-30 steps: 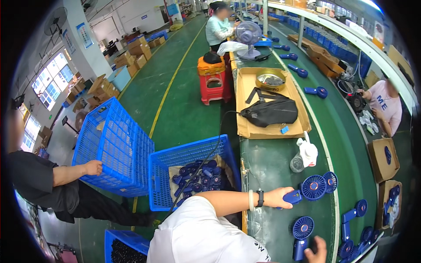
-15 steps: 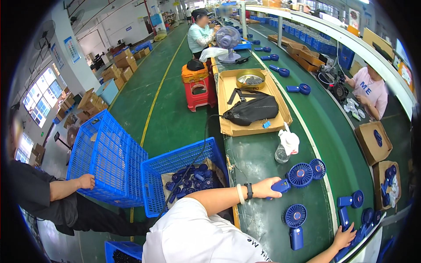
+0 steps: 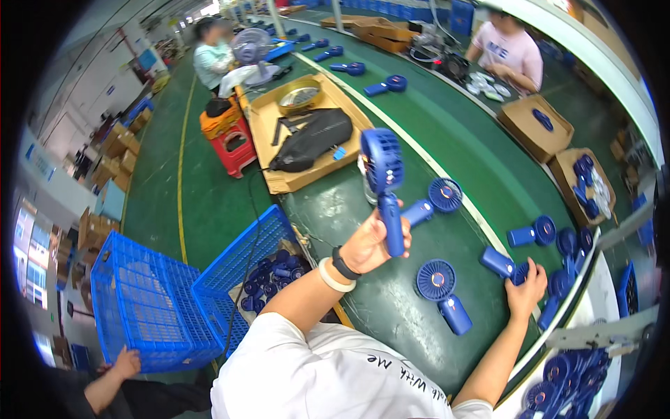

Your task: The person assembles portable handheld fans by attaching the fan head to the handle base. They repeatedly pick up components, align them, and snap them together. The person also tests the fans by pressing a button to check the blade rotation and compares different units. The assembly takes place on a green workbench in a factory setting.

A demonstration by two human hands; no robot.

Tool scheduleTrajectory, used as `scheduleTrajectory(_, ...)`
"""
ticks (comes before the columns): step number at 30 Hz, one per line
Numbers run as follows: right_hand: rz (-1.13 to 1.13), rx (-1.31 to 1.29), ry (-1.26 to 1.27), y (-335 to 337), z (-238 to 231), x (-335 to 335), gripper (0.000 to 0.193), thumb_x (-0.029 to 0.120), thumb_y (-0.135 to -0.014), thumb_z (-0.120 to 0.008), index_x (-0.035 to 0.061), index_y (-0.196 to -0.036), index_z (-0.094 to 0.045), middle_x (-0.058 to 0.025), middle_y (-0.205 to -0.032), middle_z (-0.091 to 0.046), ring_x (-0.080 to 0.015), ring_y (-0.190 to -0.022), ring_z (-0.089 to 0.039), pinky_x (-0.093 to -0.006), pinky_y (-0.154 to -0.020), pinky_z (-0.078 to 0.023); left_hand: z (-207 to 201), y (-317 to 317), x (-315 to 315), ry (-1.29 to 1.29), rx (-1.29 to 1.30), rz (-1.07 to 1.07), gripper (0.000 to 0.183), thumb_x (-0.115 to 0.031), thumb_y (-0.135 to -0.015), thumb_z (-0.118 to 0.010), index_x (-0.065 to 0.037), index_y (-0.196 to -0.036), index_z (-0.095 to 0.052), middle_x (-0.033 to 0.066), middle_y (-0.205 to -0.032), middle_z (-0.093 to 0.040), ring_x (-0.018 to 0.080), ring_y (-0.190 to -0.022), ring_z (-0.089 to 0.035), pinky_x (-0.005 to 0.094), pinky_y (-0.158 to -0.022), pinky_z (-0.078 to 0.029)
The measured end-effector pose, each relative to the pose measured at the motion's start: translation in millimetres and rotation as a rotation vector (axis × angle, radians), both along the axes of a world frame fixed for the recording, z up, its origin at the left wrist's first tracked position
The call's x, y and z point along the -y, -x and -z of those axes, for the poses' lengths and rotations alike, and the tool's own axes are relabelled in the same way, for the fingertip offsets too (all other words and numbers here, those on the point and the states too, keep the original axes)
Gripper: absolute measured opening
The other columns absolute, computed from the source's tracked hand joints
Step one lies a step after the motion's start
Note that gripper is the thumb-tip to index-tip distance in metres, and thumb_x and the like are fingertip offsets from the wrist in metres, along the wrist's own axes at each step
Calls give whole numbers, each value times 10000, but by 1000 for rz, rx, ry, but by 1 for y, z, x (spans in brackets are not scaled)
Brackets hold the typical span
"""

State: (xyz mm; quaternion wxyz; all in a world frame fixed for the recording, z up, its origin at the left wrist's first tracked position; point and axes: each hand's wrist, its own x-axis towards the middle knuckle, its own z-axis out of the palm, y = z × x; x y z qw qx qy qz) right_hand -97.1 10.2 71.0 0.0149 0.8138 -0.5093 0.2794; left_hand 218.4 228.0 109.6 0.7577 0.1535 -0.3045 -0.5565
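My left hand [image 3: 370, 244] grips a blue handheld fan [image 3: 382, 164] by its handle and holds it upright above the green work surface. Over on the right, my right hand [image 3: 526, 292] has its fingers round the round head of another blue fan, whose handle [image 3: 497, 262] points up and left. Between my hands lies a third fan [image 3: 436, 281], grille up. One more fan [image 3: 444, 195] rests just beyond my left hand, its handle end partly covered. Past my right hand lie a fan [image 3: 543, 230] and several others in a cluster.
Blue fans ride spaced along the green belt [image 3: 447, 140]. A cardboard tray [image 3: 293, 183] with a black bag stands ahead. To the left are a blue crate [image 3: 279, 227] of fans and another crate [image 3: 150, 307] with a person's hand on it. Across the belt sits a co-worker [image 3: 513, 52].
My left hand has lifted a fan off the surface and raised it upright. My right hand has moved inward onto a fan's head. The view has turned to the right.
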Motion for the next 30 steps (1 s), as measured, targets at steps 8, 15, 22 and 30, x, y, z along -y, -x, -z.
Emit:
scheduleTrajectory(8, 51, -103, -110, 8, -12, -38, 651, 149, -586, -752, 153, -1202, -542, -174, -1246, -423, -364, -1187, -381, -474, -989, -328, -6, 16, 7, 60, -85, 190, 574, -421, -873, -558, -175, -1326, -305, 68, -949, -457, 200, -855, -491, 369, -692, -497)
scheduleTrajectory(15, -97, -56, -166, 22, -20, -76, 633, 63, -554, -737, 182, -1156, -579, -165, -1260, -428, -360, -1206, -388, -454, -998, -338, 9, 16, 20, 10, -31, 362, 626, -504, -869, -533, -90, -1292, -329, 29, -795, -441, 120, -650, -454, 250, -532, -369)
scheduleTrajectory(22, -197, -69, -330, 30, -25, -98, 581, -5, -560, -693, 175, -1106, -610, -121, -1343, -421, -360, -1289, -337, -460, -1016, -323, 28, 14, 31, -70, -48, 472, 630, -575, -869, -470, -71, -1233, -371, 7, -706, -431, 83, -547, -418, 222, -508, -321)
scheduleTrajectory(30, -164, -139, -410, 17, -32, -105, 592, -9, -563, -694, 172, -1120, -602, -111, -1362, -413, -349, -1312, -314, -466, -1025, -303, 37, -6, 38, -181, 140, 436, 721, -627, -829, -493, -6, -1188, -420, 44, -661, -504, 86, -459, -450, 221, -451, -359)
